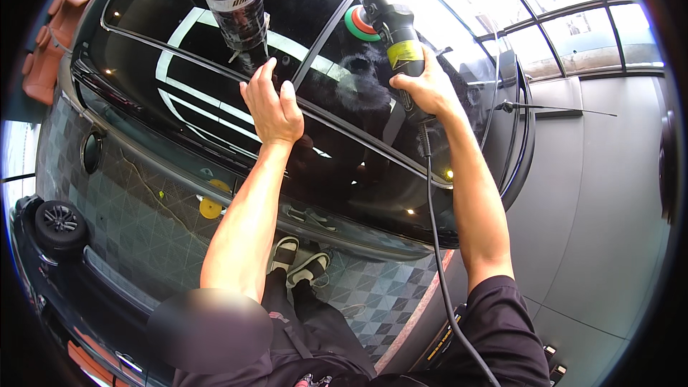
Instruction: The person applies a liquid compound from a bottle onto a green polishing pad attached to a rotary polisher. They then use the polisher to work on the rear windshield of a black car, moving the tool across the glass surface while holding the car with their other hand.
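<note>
My right hand [424, 84] is wrapped round the handle of a black polisher [403, 37] with yellow tape on its body. The tool's round green-and-orange pad [362, 23] tilts at the glossy black car roof [358, 122]. A whitish, cloudy smear [362, 82] marks the roof just below the pad. My left hand [274, 109] is raised over the roof, holding nothing, its fingers stretched out. Its fingertips come close to the lower end of a dark cylinder [233, 11] wrapped in clear film; I cannot tell whether they touch it.
A black power cord [436, 236] runs from the polisher down past my right arm. Another dark car [79, 294] stands at lower left on the tiled floor [136, 222]. Yellow discs [211, 208] lie below the car's side. Brown seats [54, 50] stand at upper left.
</note>
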Demonstrator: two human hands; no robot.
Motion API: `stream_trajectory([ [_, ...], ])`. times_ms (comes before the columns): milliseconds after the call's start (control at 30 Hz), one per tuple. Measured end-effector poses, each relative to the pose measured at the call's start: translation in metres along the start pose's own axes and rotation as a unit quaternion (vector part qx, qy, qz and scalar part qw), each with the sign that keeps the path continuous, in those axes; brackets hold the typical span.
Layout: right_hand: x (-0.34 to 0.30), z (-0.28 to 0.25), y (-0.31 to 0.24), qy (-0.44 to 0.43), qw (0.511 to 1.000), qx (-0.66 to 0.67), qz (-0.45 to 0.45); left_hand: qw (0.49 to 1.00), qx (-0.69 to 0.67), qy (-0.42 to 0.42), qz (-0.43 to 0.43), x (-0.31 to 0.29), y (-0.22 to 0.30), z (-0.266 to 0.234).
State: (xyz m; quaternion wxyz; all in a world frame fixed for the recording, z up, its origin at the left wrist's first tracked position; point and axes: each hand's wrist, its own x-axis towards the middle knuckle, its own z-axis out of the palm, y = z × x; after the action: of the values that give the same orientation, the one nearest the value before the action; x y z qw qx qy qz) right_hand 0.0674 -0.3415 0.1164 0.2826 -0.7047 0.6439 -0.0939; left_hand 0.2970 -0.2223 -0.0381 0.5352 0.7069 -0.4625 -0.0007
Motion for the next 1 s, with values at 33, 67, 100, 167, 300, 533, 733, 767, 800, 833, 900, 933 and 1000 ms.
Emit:
stream_trajectory([
  [33, -0.006, 0.001, -0.004, -0.004, 1.0, -0.006, -0.001, 1.0, -0.004, 0.002, -0.001, 0.0, 0.0, 0.0],
  [67, -0.012, 0.003, -0.006, -0.003, 1.0, -0.01, -0.007, 1.0, -0.003, 0.004, -0.002, 0.0, 0.0, 0.001],
  [100, -0.018, 0.006, -0.006, -0.002, 1.0, -0.008, -0.011, 1.0, -0.003, 0.005, -0.003, -0.001, 0.0, 0.0],
  [167, -0.03, 0.012, -0.006, -0.001, 1.0, -0.004, -0.02, 1.0, -0.01, 0.015, 0.005, 0.0, -0.002, 0.0],
  [300, -0.055, 0.019, -0.008, -0.015, 1.0, -0.014, -0.005, 0.997, -0.032, 0.058, 0.04, 0.003, -0.003, 0.002],
  [533, -0.098, 0.032, 0.001, -0.014, 1.0, -0.004, -0.019, 0.993, -0.093, 0.065, -0.012, 0.002, -0.003, 0.0],
  [733, -0.125, 0.047, -0.013, -0.046, 0.998, 0.04, -0.015, 0.99, -0.116, 0.073, -0.027, 0.002, -0.005, -0.002],
  [767, -0.128, 0.05, -0.014, -0.044, 0.998, 0.034, -0.023, 0.99, -0.118, 0.074, -0.029, 0.003, -0.005, -0.002],
  [800, -0.13, 0.053, -0.014, -0.042, 0.998, 0.029, -0.031, 0.989, -0.12, 0.075, -0.031, 0.003, -0.005, -0.002],
  [833, -0.133, 0.056, -0.015, -0.04, 0.998, 0.023, -0.039, 0.989, -0.122, 0.076, -0.032, 0.004, -0.005, -0.002],
  [900, -0.141, 0.057, -0.021, -0.051, 0.998, 0.033, -0.025, 0.987, -0.134, 0.082, -0.028, 0.005, -0.005, -0.002],
  [933, -0.144, 0.059, -0.022, -0.053, 0.998, 0.039, -0.025, 0.986, -0.141, 0.084, -0.025, 0.005, -0.005, -0.001],
  [1000, -0.149, 0.059, -0.021, -0.051, 0.997, 0.057, -0.031, 0.989, -0.12, 0.08, -0.028, 0.004, -0.007, 0.0],
])
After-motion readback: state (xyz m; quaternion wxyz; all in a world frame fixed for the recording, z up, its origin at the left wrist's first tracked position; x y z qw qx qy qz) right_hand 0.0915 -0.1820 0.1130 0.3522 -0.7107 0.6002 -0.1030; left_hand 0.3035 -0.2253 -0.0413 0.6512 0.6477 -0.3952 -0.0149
